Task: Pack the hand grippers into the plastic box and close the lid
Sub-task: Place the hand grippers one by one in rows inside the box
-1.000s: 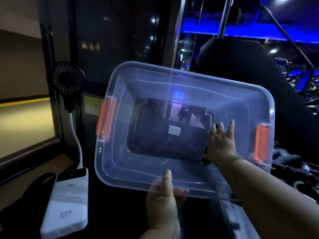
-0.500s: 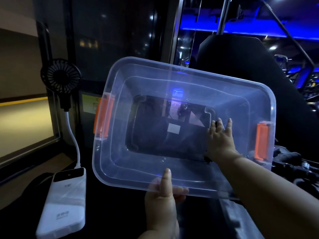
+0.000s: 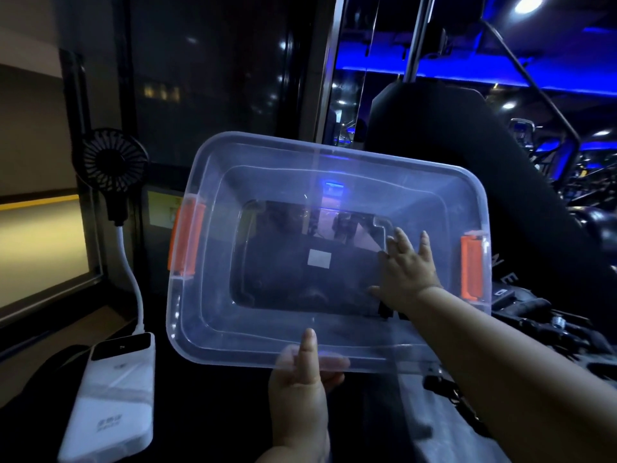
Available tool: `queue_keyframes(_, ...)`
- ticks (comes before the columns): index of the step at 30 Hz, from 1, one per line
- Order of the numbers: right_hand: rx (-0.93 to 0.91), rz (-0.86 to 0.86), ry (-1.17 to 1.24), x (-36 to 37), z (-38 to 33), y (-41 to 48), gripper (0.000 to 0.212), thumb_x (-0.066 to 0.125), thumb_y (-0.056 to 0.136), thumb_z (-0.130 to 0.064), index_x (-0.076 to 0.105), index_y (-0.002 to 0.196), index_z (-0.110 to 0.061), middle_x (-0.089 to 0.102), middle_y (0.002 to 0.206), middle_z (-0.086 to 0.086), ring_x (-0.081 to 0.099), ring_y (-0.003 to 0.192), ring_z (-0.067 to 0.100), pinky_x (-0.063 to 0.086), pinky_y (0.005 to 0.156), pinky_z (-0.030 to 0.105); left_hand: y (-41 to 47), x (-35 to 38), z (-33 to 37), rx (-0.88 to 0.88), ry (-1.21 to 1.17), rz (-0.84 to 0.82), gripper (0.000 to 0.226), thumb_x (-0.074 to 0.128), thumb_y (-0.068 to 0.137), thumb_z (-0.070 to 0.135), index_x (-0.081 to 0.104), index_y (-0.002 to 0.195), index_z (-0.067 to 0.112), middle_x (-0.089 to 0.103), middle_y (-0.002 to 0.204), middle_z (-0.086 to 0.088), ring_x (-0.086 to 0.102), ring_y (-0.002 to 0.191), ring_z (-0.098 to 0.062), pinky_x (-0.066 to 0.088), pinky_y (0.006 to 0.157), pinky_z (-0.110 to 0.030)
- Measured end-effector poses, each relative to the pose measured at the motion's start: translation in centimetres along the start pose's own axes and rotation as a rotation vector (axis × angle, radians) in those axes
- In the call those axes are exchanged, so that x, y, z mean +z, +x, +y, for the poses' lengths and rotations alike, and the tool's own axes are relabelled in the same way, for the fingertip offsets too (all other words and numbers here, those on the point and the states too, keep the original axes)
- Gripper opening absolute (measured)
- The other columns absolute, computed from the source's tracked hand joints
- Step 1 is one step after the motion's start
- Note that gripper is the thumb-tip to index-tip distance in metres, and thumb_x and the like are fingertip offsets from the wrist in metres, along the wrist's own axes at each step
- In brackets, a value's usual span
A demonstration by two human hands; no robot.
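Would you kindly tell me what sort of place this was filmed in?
Most likely a dimly lit gym: a black padded machine seat, metal equipment frames around it, and blue strip lighting overhead.

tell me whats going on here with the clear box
A person is holding up a clear plastic box, its open side tipped toward the camera. The left hand grips the near rim, thumb inside. The right hand reaches in with straight fingers flat against the bottom. Nothing is packed in it yet and no lid is on; the orange latches sit at both ends.
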State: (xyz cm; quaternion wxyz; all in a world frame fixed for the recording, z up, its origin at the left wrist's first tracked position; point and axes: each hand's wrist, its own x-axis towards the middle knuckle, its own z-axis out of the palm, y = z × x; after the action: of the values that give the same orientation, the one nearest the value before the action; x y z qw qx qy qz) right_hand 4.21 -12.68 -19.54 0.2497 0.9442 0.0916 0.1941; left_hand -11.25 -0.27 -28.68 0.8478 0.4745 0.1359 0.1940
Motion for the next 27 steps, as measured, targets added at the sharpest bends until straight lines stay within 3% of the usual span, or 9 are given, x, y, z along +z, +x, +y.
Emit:
queue_keyframes(2, 0.013, 0.015, 0.108, -0.5, 0.4, -1.0, 0.081, 0.042, 0.085, -0.069, 0.029, 0.147, -0.018, 0.015, 0.158, 0.008, -0.007, 0.147, 0.025, -0.002, 0.114, 0.057, 0.0, 0.0, -0.1, 0.011, 0.027, -0.011, 0.048, 0.047, 0.093, 0.039, 0.061, 0.080, -0.006, 0.070, 0.063, -0.015, 0.067, 0.057, -0.020, 0.049, 0.060, -0.031)
queue_keyframes(5, 0.003, 0.153, 0.281, -0.8, 1.4, -3.5, 0.068, 0.051, 0.081, -0.066, 0.048, 0.132, -0.020, 0.039, 0.145, 0.004, 0.011, 0.145, 0.025, 0.021, 0.112, 0.046, -0.1, 0.1, -0.2, 0.013, 0.043, -0.016, 0.047, 0.049, 0.092, 0.039, 0.062, 0.080, -0.004, 0.071, 0.064, -0.015, 0.068, 0.059, -0.022, 0.050, 0.060, -0.030)
queue_keyframes(9, -0.086, 0.401, 0.382, 0.1, 2.8, -7.7, 0.048, 0.060, 0.074, -0.059, 0.067, 0.104, -0.021, 0.066, 0.104, 0.000, 0.055, 0.113, 0.026, 0.050, 0.080, 0.038, -0.5, 0.2, 0.0, 0.013, 0.034, -0.038, 0.038, 0.051, 0.093, 0.034, 0.062, 0.086, -0.001, 0.072, 0.067, -0.012, 0.070, 0.060, -0.021, 0.051, 0.055, -0.026)
queue_keyframes(12, -0.112, 0.478, 0.423, 1.2, 3.6, -10.3, 0.042, 0.052, 0.080, -0.056, 0.068, 0.091, -0.019, 0.065, 0.084, -0.001, 0.061, 0.092, 0.026, 0.052, 0.069, 0.038, -0.6, 0.3, 0.0, 0.014, 0.035, -0.058, 0.036, 0.051, 0.094, 0.031, 0.061, 0.091, -0.004, 0.072, 0.067, -0.012, 0.069, 0.057, -0.019, 0.052, 0.051, -0.023)
queue_keyframes(15, -0.121, 0.559, 0.481, 2.2, 4.6, -12.5, 0.035, 0.056, 0.086, -0.047, 0.068, 0.095, -0.015, 0.065, 0.090, 0.000, 0.060, 0.093, 0.027, 0.051, 0.078, 0.041, -0.8, 0.4, -0.2, 0.038, 0.049, -0.074, 0.035, 0.052, 0.093, 0.030, 0.062, 0.086, -0.003, 0.072, 0.066, -0.010, 0.068, 0.055, -0.018, 0.052, 0.049, -0.021)
queue_keyframes(18, -0.107, 0.614, 0.576, 3.1, 5.5, -14.6, 0.037, 0.057, 0.088, -0.043, 0.067, 0.105, -0.013, 0.063, 0.103, 0.002, 0.057, 0.100, 0.025, 0.045, 0.094, 0.035, -1.0, 0.4, -0.1, 0.073, 0.057, -0.074, 0.033, 0.052, 0.093, 0.030, 0.061, 0.078, 0.001, 0.072, 0.063, -0.008, 0.066, 0.051, -0.016, 0.052, 0.048, -0.021)
queue_keyframes(21, 0.052, 0.595, 0.712, 3.8, 6.6, -16.7, 0.044, 0.051, 0.086, -0.047, 0.065, 0.111, -0.014, 0.060, 0.112, 0.003, 0.053, 0.106, 0.022, 0.041, 0.092, 0.030, -1.1, 0.4, -0.1, 0.096, 0.064, -0.071, 0.027, 0.051, 0.094, 0.028, 0.059, 0.079, 0.007, 0.072, 0.062, -0.006, 0.065, 0.049, -0.014, 0.052, 0.047, -0.021)
queue_keyframes(25, 0.259, 0.478, 0.718, 5.6, 8.5, -18.7, 0.044, 0.046, 0.085, -0.051, 0.061, 0.114, -0.020, 0.060, 0.112, 0.003, 0.053, 0.107, 0.027, 0.043, 0.091, 0.040, -1.1, 0.3, -0.3, 0.118, 0.068, -0.071, 0.027, 0.051, 0.094, 0.029, 0.058, 0.080, 0.008, 0.072, 0.062, -0.005, 0.064, 0.048, -0.013, 0.051, 0.046, -0.020)
queue_keyframes(27, 0.409, 0.390, 0.681, 6.3, 9.2, -19.4, 0.040, 0.053, 0.086, -0.049, 0.062, 0.115, -0.022, 0.060, 0.115, 0.005, 0.049, 0.114, 0.029, 0.040, 0.093, 0.043, -1.1, 0.4, -0.3, 0.128, 0.076, -0.073, 0.027, 0.051, 0.094, 0.029, 0.058, 0.079, 0.008, 0.072, 0.062, -0.004, 0.064, 0.047, -0.012, 0.051, 0.046, -0.020)
